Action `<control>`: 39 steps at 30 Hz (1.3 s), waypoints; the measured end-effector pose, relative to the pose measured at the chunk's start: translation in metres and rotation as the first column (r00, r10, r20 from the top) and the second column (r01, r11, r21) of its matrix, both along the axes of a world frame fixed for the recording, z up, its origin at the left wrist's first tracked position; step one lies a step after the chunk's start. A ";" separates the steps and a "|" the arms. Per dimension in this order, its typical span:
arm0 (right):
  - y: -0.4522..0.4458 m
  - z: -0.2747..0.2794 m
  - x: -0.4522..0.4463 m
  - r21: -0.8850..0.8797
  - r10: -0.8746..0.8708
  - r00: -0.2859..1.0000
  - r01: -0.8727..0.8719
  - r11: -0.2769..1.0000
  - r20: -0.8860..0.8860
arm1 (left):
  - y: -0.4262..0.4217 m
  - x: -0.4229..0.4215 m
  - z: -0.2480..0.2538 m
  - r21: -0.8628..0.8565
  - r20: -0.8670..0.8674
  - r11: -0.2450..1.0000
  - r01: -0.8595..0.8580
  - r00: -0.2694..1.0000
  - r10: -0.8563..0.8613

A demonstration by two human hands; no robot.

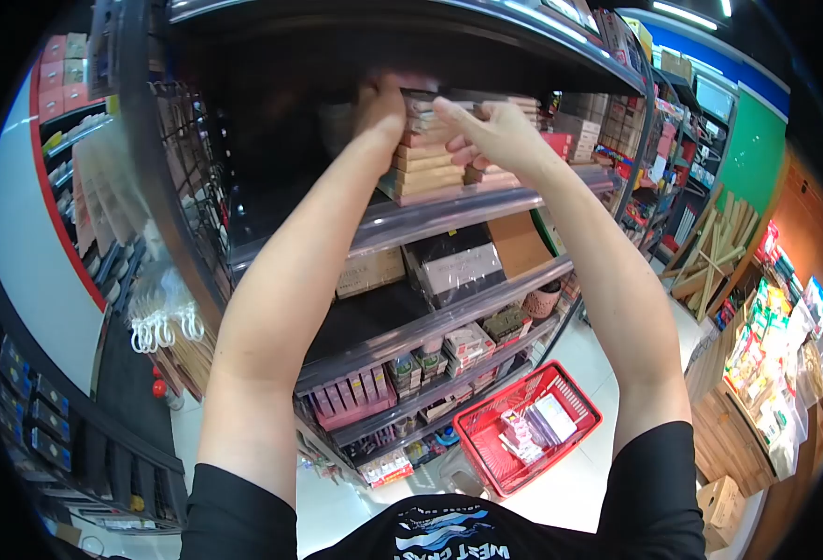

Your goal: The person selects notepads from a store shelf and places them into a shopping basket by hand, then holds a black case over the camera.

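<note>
Two stacks of flat, pale-edged boxes or books stand on the upper shelf; the left stack point(425, 175) is tall and slightly uneven, and their exact kind cannot be read. Against the left side of that stack is my left hand point(381, 119), its fingers smeared by motion and partly hidden at the top. My right hand point(505, 138) is in front of the right stack point(491, 175), thumb pointing left and fingers apart and loosely bent, with nothing visible in them. Both arms reach up and forward to the shelf.
Lower shelves hold a grey-and-black box point(460, 271), a pink bin point(351, 397) and several small cartons. On the floor sits a red shopping basket point(463, 425) with packages in it. A wire grid point(208, 187) borders the shelf's left; a wooden counter point(731, 425) stands right.
</note>
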State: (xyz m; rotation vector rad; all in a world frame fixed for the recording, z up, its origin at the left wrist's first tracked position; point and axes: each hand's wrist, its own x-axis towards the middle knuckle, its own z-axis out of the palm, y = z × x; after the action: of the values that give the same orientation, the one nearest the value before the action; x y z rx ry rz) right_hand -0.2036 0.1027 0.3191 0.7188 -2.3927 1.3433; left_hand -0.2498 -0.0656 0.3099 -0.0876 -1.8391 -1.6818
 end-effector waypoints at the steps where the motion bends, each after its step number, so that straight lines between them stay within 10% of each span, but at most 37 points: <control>1: 0.002 -0.002 0.001 -0.024 -0.018 0.999 0.017 1.000 -0.028 | -0.001 -0.002 -0.001 0.020 -0.016 0.999 -0.027 0.999 0.028; 7: 0.060 -0.076 0.114 -0.275 -0.015 0.992 -0.021 0.961 -0.128 | 0.010 0.086 -0.007 0.100 -0.631 0.994 0.040 0.775 0.032; 8: 0.077 -0.099 0.137 -0.244 0.044 0.998 -0.056 0.968 -0.054 | -0.016 0.095 -0.020 -0.183 -0.804 0.800 -0.571 0.555 0.212; 9: 0.096 -0.136 0.151 -0.190 0.099 0.988 -0.075 0.979 0.121 | -0.041 0.097 -0.040 -0.228 -0.958 0.221 -0.948 0.259 0.124; 11: 0.127 -0.224 0.170 -0.198 0.141 0.824 -0.036 0.980 0.549 | -0.023 0.153 -0.089 -0.408 -0.766 0.711 -0.573 0.638 0.074; 13: 0.155 -0.352 0.192 0.016 -0.098 0.630 0.134 0.991 0.771 | 0.016 0.186 -0.116 -0.122 -0.708 0.992 -0.014 0.702 -0.077; 15: 0.181 -0.488 0.233 0.381 -0.346 0.330 -0.044 0.924 0.878 | 0.020 0.208 -0.166 -0.256 -0.577 0.947 0.193 0.755 -0.310; 16: 0.197 -0.571 0.256 0.497 -0.188 0.524 -0.548 0.673 0.831 | 0.031 0.216 -0.190 -0.255 -0.512 0.911 0.323 0.754 -0.411; 17: 0.209 -0.686 0.297 0.403 -0.106 0.472 -0.590 0.700 0.875 | 0.041 0.223 -0.214 -0.246 -0.450 0.862 0.444 0.735 -0.507; 19: 0.157 -0.606 0.319 0.344 -0.341 -0.136 -0.002 0.939 0.930 | 0.045 0.233 -0.259 -0.321 -0.149 0.782 0.534 0.787 -0.599; 20: 0.157 -0.625 0.326 0.334 -0.329 -0.145 0.011 0.943 0.933 | 0.047 0.236 -0.279 -0.314 -0.011 0.729 0.609 0.765 -0.644; 22: 0.157 -0.682 0.341 0.479 -0.479 0.393 0.104 0.871 0.785 | 0.050 0.242 -0.318 -0.283 0.238 0.640 0.714 0.699 -0.675; 28: 0.111 -0.693 0.350 -0.040 -0.235 0.382 0.590 0.807 0.894 | 0.028 0.260 -0.416 -0.033 0.662 0.593 0.804 0.463 -0.590; 29: 0.116 -0.708 0.349 -0.046 -0.224 0.375 0.591 0.805 0.900 | 0.023 0.264 -0.428 0.061 0.691 0.622 0.781 0.416 -0.590; 31: 0.128 -0.744 0.347 0.231 -0.082 0.629 -0.159 0.960 0.773 | 0.021 0.267 -0.430 0.145 0.738 0.642 0.753 0.350 -0.577; 32: 0.122 -0.743 0.317 0.189 0.049 0.472 -0.443 0.876 0.880 | 0.021 0.268 -0.431 0.225 0.764 0.664 0.713 0.294 -0.574; 35: 0.090 -0.738 0.296 0.454 -0.389 0.278 -0.228 0.862 0.878 | 0.018 0.267 -0.444 0.103 0.794 0.630 0.770 0.318 -0.519; 39: 0.097 -0.647 0.287 0.423 -0.329 0.408 -0.164 0.891 0.852 | 0.028 0.259 -0.424 -0.011 0.837 0.546 0.838 0.306 -0.452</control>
State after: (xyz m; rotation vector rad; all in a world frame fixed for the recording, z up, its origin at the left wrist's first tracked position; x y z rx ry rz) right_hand 0.0831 0.1995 -0.3275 -0.2464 -3.6438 1.3173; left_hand 0.0093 -0.0374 -0.1139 -0.4976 -3.2305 -1.9184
